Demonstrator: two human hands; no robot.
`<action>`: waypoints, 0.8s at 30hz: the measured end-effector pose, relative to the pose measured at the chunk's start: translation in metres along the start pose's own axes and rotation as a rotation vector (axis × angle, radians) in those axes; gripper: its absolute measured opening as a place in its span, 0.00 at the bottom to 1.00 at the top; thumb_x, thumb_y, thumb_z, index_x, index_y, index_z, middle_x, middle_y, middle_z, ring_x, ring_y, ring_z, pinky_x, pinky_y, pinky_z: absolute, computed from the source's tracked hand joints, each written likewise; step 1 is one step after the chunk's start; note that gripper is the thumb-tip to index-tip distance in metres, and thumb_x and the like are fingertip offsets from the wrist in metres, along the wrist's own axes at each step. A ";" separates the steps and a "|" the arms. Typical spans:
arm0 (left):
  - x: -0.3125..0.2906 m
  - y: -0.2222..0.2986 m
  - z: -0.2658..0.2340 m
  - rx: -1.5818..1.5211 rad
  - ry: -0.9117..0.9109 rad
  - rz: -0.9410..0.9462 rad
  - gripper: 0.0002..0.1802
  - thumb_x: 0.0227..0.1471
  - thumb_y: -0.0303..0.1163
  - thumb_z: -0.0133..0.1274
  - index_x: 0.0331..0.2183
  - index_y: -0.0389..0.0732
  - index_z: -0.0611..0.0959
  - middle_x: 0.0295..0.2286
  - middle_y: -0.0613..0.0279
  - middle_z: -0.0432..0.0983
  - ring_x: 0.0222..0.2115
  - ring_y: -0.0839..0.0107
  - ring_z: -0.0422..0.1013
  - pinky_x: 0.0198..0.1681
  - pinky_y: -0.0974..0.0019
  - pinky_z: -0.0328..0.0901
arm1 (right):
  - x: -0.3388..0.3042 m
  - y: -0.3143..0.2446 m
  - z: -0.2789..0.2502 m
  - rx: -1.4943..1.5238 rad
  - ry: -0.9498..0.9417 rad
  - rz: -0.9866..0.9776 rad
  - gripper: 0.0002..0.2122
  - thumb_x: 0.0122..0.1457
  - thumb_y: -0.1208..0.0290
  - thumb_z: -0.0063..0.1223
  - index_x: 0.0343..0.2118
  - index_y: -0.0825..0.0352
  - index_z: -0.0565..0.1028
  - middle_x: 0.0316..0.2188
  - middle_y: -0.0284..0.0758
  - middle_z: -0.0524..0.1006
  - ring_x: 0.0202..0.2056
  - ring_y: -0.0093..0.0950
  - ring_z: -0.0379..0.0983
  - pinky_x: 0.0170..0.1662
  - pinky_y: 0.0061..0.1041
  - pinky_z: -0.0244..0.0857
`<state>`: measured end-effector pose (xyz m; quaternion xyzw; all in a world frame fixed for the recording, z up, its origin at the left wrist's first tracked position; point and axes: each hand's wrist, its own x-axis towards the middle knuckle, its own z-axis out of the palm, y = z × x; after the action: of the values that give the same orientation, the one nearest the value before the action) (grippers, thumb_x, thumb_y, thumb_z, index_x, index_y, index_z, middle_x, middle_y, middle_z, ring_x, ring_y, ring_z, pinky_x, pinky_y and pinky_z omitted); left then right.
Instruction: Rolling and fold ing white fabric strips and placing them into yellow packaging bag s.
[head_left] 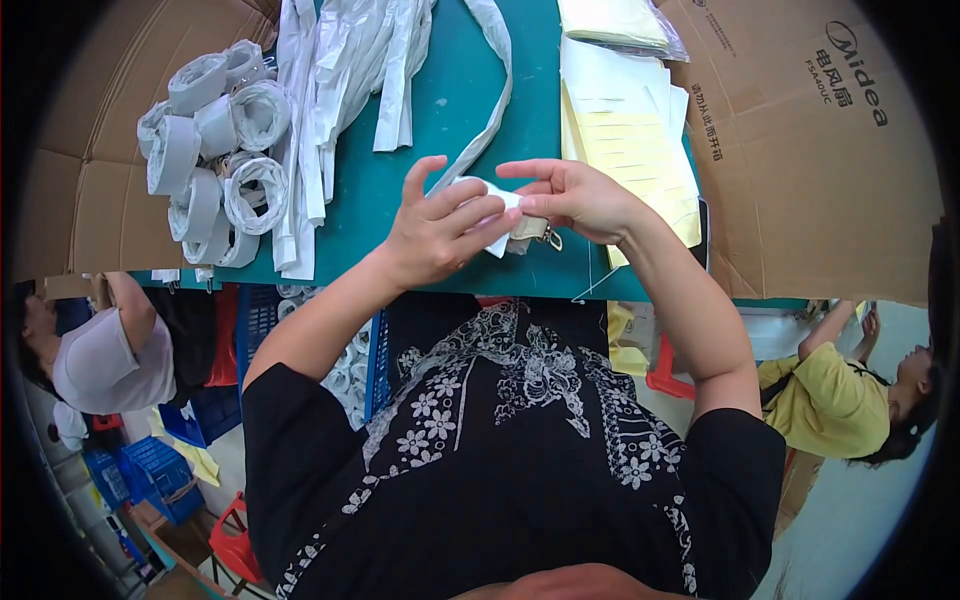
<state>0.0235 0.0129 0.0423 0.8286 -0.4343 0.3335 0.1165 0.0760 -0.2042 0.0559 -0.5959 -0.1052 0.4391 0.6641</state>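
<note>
Over the near edge of the green table (420, 190), both my hands meet at a small white-wrapped strap roll (497, 240). My left hand (435, 230) curls its fingers around the roll, index finger raised. The thumb and bent fingers of my right hand (590, 200) pinch its right side, with the index finger stretched out. A cream strap end (530, 228) with a metal clasp (553, 238) sticks out below my right thumb. From the roll a long white wrapped strip (497, 85) runs up to the table's far edge. My fingers hide part of the roll.
Finished white rolls (195, 85) are heaped at left, beside long white wrapped strips (340, 70). Yellow and white sheets (640, 160) lie at right. Cardboard (820, 150) flanks both sides. A blue crate (378, 365) of rolls stands below; people (840, 400) sit on either side.
</note>
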 end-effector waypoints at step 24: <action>-0.009 -0.011 -0.025 0.020 -0.047 0.164 0.14 0.42 0.30 0.53 0.34 0.35 0.77 0.28 0.63 0.75 0.27 0.71 0.72 0.45 0.59 0.65 | 0.023 0.004 0.043 0.022 0.171 0.177 0.12 0.60 0.68 0.41 0.36 0.69 0.75 0.23 0.29 0.75 0.17 0.15 0.67 0.15 0.13 0.59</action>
<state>0.0170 0.0373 0.0559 0.7990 -0.5000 0.3268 0.0700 0.0593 -0.1579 0.0549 -0.6308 0.0095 0.4448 0.6357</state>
